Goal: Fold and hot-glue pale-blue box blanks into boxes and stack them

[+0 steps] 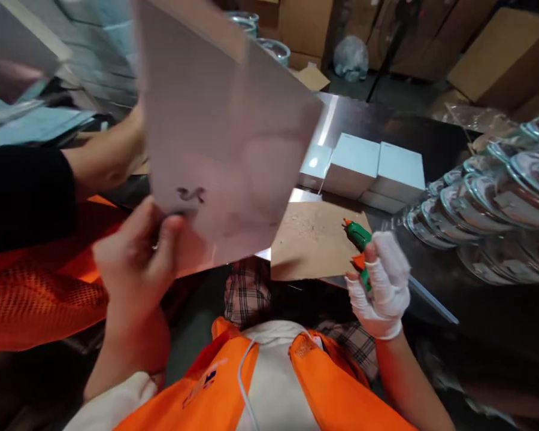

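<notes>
My left hand (139, 257) is closed on the lower left edge of a large pale box (220, 149), thumb on the near face beside a dark handwritten mark. The box is tilted up and blurred by motion. In a white fingerless glove, my right hand (379, 290) has its fingers round the handle of a green glue gun (358, 235) with an orange trigger and tip. The gun points away over a flat piece of cardboard (317, 239). Behind the box, a co-worker's hand (121, 146) with a black sleeve reaches in; its fingertips are hidden.
Several small white boxes (354, 158) stand on the dark table behind the cardboard. Stacked round clear containers (489, 203) fill the right side. A translucent stick (433, 299) lies behind my right hand. Large cartons (503, 54) stand at the back.
</notes>
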### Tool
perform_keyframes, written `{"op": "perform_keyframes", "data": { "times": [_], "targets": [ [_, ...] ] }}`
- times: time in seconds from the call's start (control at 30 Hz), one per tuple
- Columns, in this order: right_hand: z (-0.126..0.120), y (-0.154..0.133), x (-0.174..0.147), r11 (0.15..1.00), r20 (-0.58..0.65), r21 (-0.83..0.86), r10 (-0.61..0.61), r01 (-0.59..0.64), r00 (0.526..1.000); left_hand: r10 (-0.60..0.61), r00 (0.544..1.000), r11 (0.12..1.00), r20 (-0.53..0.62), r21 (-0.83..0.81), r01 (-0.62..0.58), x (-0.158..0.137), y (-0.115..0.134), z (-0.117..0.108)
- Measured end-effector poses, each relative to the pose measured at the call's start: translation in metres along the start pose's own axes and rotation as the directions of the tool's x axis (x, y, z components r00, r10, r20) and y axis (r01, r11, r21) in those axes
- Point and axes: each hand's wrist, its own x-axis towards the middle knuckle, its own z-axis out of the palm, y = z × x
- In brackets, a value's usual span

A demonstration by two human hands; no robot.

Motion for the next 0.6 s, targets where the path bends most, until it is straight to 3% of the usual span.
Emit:
{"op": "perform_keyframes", "data": {
  "times": [0.03,0.1,0.17,0.2,0.3,0.33,0.37,0.43,0.47,0.5,0.53,0.6],
  "targets": [
    [-0.006,-0.010,0.012,0.999,-0.080,-0.024,-0.035,0.033,0.996,0.120,0.984,0.993,0.134,-0.029,-0.117,-0.011,0.016,0.002],
    [-0.014,-0.025,0.030,0.999,-0.147,-0.030,-0.045,0.041,0.988,0.317,0.881,0.948,0.350,-0.136,-0.287,-0.033,0.033,0.011],
    [-0.017,-0.032,0.034,0.998,-0.093,0.045,0.041,-0.037,0.995,0.396,0.783,0.912,0.480,-0.303,-0.275,-0.055,0.031,0.022],
    [-0.017,-0.032,0.031,0.990,-0.052,0.099,0.104,-0.098,0.993,0.391,0.764,0.909,0.514,-0.344,-0.234,-0.064,0.024,0.028],
    [-0.014,-0.023,0.012,0.897,0.194,0.293,0.283,-0.331,0.939,0.323,0.769,0.922,0.551,-0.367,-0.125,-0.086,-0.009,0.035],
    [-0.011,-0.018,0.005,0.829,0.368,0.356,0.300,-0.431,0.880,0.301,0.780,0.929,0.548,-0.355,-0.109,-0.090,-0.021,0.034],
    [-0.007,-0.014,-0.001,0.739,0.569,0.394,0.271,-0.547,0.776,0.277,0.789,0.939,0.549,-0.327,-0.103,-0.094,-0.031,0.033],
    [0.007,-0.011,-0.012,0.526,0.869,0.376,0.085,-0.763,0.487,0.242,0.774,0.964,0.585,-0.234,-0.125,-0.101,-0.049,0.032],
    [0.016,-0.012,-0.017,0.423,0.929,0.348,-0.035,-0.837,0.368,0.235,0.749,0.971,0.620,-0.181,-0.155,-0.105,-0.055,0.033],
    [0.027,-0.016,-0.022,0.321,0.945,0.326,-0.143,-0.889,0.295,0.239,0.711,0.971,0.661,-0.138,-0.197,-0.110,-0.059,0.036],
    [0.037,-0.021,-0.028,0.223,0.936,0.315,-0.231,-0.923,0.264,0.249,0.666,0.964,0.704,-0.112,-0.242,-0.117,-0.062,0.040],
    [0.054,-0.033,-0.038,0.082,0.891,0.299,-0.381,-0.951,0.247,0.278,0.568,0.943,0.774,-0.107,-0.316,-0.133,-0.066,0.049]
  ]
}}
